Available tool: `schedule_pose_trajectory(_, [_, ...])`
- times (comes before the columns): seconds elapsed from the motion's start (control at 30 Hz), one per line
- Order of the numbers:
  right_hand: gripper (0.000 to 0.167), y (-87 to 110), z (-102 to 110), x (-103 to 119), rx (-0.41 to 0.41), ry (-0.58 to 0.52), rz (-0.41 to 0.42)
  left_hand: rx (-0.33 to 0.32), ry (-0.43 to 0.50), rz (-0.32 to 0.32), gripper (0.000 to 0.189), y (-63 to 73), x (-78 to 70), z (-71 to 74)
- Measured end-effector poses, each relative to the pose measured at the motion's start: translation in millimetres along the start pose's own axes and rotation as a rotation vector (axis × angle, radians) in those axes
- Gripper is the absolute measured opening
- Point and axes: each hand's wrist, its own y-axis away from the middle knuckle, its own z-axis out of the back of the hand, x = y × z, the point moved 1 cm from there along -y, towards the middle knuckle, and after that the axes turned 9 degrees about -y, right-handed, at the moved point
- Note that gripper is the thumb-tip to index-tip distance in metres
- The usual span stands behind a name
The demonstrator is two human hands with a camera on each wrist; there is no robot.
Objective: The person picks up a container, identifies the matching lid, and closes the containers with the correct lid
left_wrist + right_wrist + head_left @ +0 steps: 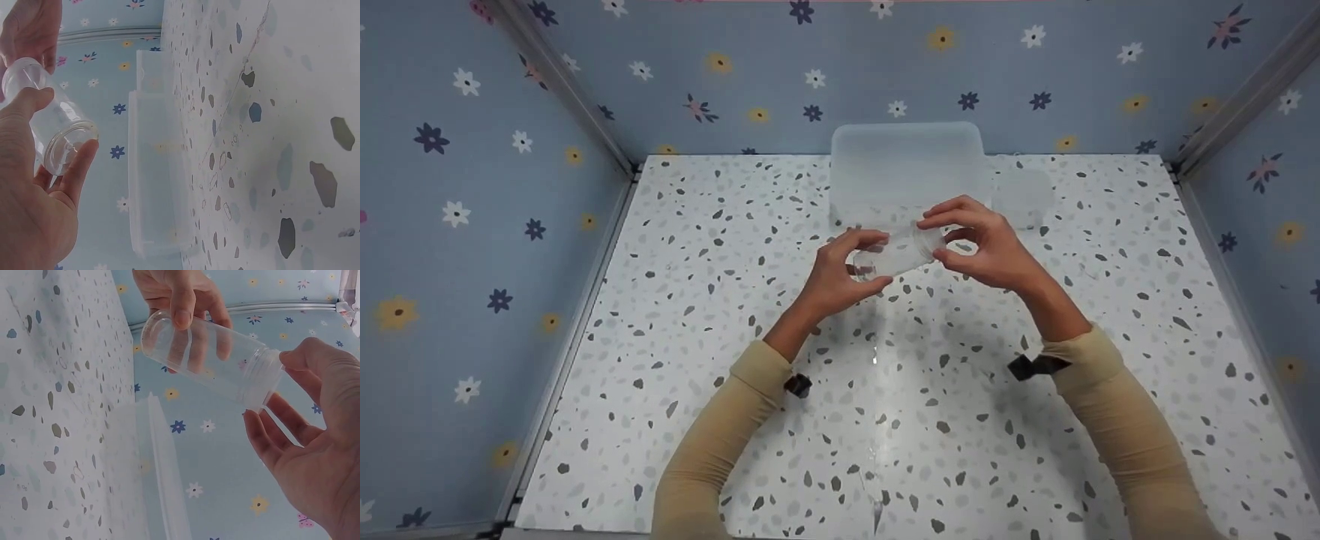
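A clear plastic jar (898,253) is held tilted above the table between both hands. My left hand (844,271) grips the jar's closed base end, thumb on one side and fingers on the other. At the ridged mouth end, my right hand (988,244) pinches the rim between thumb and fingertips. The right wrist view shows the jar (197,354) see-through, with ring-like ridges near the right fingers (264,439). Whether a clear lid sits on that end, I cannot tell. No contents are visible inside it.
A large translucent plastic bin (907,161) stands at the table's back edge, just behind the hands. To its right is a smaller translucent item (1025,196), its form faint. Blue flowered panels (870,90) enclose the speckled white table (697,315) at the back and sides.
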Motion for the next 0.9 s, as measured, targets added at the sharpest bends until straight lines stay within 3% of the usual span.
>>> schedule_pose_trajectory(0.27, [0.037, -0.6, 0.6, -0.9, -0.039, -0.024, 0.017, -0.010, 0.009, 0.021, 0.061, 0.5, 1.2, 2.0])
schedule_pose_trajectory(0.6, [0.036, 0.5, -2.4, -3.1, -0.018, -0.022, -0.006, -0.004, -0.003, 0.008, 0.060, -0.4, -1.1, 2.5])
schedule_pose_trajectory(0.9, [0.038, -0.7, -5.5, -8.2, -0.054, -0.032, -0.035, -0.005, -0.029, -0.006, 0.059, -1.2, -0.3, 2.2])
